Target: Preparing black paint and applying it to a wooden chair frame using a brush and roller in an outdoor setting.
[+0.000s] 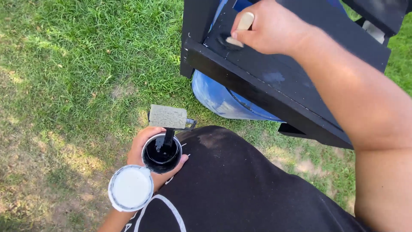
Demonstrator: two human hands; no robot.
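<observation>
My right hand point(268, 28) grips the pale wooden handle of a paintbrush point(241, 28), its tip pressed against a black-painted wooden piece of furniture point(274, 81) at the top right. My left hand point(143, 150) holds a small open can of black paint point(162, 153) close to my body. A foam pad applicator point(168, 117) stands in the can, its black handle dipped in the paint. The can's white lid point(131, 187) rests against my left wrist.
Grass point(77, 73) with bare patches covers the ground. A blue barrel point(223, 101) lies under the black furniture. My black shirt point(240, 189) with a white print fills the lower middle.
</observation>
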